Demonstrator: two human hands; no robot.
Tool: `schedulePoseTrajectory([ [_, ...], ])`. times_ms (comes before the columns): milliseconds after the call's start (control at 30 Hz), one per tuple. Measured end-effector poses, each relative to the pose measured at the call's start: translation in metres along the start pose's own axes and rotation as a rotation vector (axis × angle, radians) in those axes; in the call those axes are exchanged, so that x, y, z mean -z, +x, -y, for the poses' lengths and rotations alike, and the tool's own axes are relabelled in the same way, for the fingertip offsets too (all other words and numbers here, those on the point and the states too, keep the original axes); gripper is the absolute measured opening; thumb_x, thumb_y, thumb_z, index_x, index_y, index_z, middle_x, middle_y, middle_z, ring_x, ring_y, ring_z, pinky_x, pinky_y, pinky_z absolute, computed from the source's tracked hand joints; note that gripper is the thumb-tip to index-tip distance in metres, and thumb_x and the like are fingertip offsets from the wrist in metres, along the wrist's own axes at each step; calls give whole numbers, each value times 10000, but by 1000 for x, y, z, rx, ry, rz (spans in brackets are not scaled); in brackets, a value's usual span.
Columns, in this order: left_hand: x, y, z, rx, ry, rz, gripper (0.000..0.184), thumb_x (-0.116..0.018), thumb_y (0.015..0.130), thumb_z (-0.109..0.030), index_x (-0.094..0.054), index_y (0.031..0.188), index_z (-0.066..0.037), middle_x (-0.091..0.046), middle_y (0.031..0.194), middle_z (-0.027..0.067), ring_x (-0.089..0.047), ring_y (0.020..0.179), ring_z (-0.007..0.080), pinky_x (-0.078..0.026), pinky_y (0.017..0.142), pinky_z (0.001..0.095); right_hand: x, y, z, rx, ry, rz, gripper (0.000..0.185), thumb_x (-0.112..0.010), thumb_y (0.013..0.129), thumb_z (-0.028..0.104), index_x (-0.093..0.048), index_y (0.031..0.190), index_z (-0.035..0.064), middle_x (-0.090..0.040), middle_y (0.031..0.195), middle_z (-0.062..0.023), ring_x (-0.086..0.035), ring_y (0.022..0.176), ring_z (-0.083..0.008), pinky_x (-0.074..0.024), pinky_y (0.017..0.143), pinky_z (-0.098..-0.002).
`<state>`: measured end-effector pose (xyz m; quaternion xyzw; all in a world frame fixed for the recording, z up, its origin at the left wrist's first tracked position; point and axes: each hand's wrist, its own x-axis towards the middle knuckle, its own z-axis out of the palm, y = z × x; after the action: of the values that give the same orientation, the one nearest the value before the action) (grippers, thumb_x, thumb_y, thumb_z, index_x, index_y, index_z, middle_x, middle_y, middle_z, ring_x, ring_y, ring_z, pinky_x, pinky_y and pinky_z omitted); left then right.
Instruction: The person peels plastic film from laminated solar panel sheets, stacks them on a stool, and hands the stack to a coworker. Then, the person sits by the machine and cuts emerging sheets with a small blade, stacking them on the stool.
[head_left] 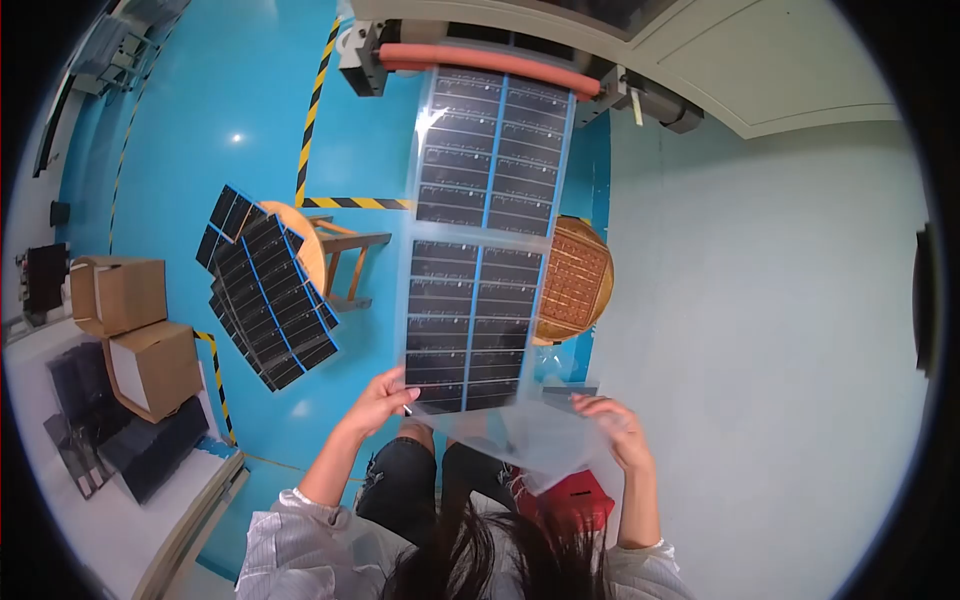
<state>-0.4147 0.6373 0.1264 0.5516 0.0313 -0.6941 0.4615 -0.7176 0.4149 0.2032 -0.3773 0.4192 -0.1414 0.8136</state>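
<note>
A long clear film strip [540, 238] with black gridded panels [470, 270] and blue centre lines hangs from the machine's red roller [490, 66] down toward my lap. My left hand [382, 402] is closed on the strip's lower left edge, thumb on top. At the lower right, my right hand [612, 425] pinches the loose, see-through end of the film, which sags between both hands. Some of the fingertips there are hard to make out.
More black panels [270, 295] lie fanned on a wooden stool [308, 240] at left. A round woven stool [575, 280] stands right of the strip. Cardboard boxes [155, 370] and dark sheets [155, 445] are at far left. A red item [580, 500] is beside my legs.
</note>
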Motion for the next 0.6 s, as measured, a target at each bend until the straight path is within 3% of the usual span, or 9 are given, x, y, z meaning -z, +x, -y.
schedulePoseTrajectory([
  [67, -1, -1, 7, -73, 111, -81, 182, -602, 811, -120, -582, 979, -53, -464, 618, -56, -410, 552, 39, -299, 489, 184, 29, 7, 10, -259, -849, 322, 484, -642, 778, 288, -461, 1192, 114, -461, 1253, -154, -335, 1243, -339, -196, 1040, -518],
  [100, -3, -3, 6, -70, 112, -78, 182, -602, 811, -120, -582, 979, -53, -464, 618, -56, -410, 552, 39, -299, 489, 184, 41, 8, 17, -261, -847, 318, 484, -642, 778, 288, -461, 1192, 114, -461, 1253, -154, -335, 1243, -339, -196, 1040, -518],
  [167, -7, -4, 4, -102, 127, -80, 214, -559, 839, -86, -547, 1049, -47, -418, 635, -90, -365, 567, 15, -316, 509, 187, 58, 20, 35, -520, -1184, 483, 662, -676, 737, 304, -370, 1302, 146, -360, 1347, -97, -221, 1303, -313, -127, 1055, -527],
  [267, -7, -5, 11, -124, 264, -109, 149, -562, 842, -93, -537, 980, -41, -404, 643, -89, -352, 574, 13, -295, 506, 190, 71, 72, 79, -528, -1438, 485, 789, -723, 661, 212, -320, 1337, 155, -300, 1398, -99, -234, 1307, -292, -134, 1052, -546],
  [333, -10, -8, 8, -131, 232, -138, 137, -566, 845, -102, -528, 959, -38, -391, 643, -89, -342, 573, 14, -283, 503, 193, 75, 117, 109, -435, -1786, 346, 763, -724, 653, 175, -351, 1316, 119, -369, 1355, -108, -326, 1263, -284, -217, 1034, -522],
  [400, -8, -8, 14, -135, 198, -162, 129, -569, 847, -111, -519, 939, -34, -377, 642, -88, -331, 572, 15, -272, 500, 196, 98, 176, 123, -79, -1643, 126, 634, -674, 726, 187, -392, 1285, 88, -465, 1267, -108, -475, 1135, -269, -367, 953, -440],
  [467, -2, -9, 29, -116, 175, -270, 174, -573, 852, -133, -512, 967, -18, -370, 641, -86, -325, 573, 13, -272, 502, 193, 77, 234, 146, -29, -826, -108, 504, -606, 813, 262, -439, 1233, 37, -546, 1135, -114, -552, 997, -219, -450, 820, -336],
  [533, -8, -11, 23, -98, 108, -260, 197, -570, 854, -139, -506, 989, -11, -375, 643, -83, -331, 578, 14, -276, 507, 189, 63, 278, 156, 65, -398, -300, 506, -556, 847, 388, -470, 1178, 15, -580, 1014, -113, -564, 914, -186, -454, 771, -303],
  [600, -10, -13, 26, -77, 41, -270, 220, -568, 856, -146, -501, 1010, -4, -379, 645, -80, -336, 583, 14, -281, 513, 184, 53, 319, 161, 64, -207, -327, 530, -563, 828, 449, -498, 1104, 1, -599, 909, -86, -576, 786, -168, -467, 691, -275],
])
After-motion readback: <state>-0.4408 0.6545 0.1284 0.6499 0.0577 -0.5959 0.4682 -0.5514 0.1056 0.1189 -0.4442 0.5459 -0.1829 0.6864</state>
